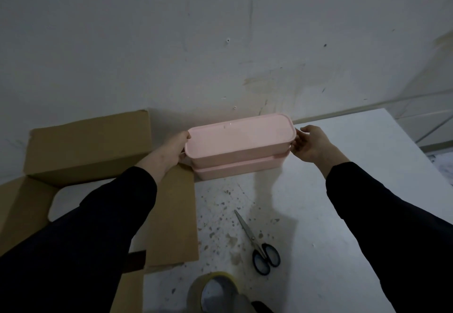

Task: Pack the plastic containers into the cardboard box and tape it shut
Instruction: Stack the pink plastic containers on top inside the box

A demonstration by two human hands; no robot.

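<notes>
1. At the back of the white table (343,202), against the wall (220,43), two pink containers sit stacked, the top container (239,138) resting on the lower container (235,171).
2. The left hand (171,152) grips the top container's left end, thumb on the rim and fingers curled beneath.
3. The right hand (310,144) holds the right end, thumb above and fingers curled against the side.
4. The hands are well apart, with the container's full length between them.
5. The box (171,214) stands open to the left, just beside the stack, with its flaps spread. A pale rounded shape shows inside; I cannot tell what it is.
6. Scissors (259,246) with black handles lie closed on the speckled tabletop, nearer the person.
7. A roll of tape (213,290) lies at the near edge, just below the scissors.
</notes>
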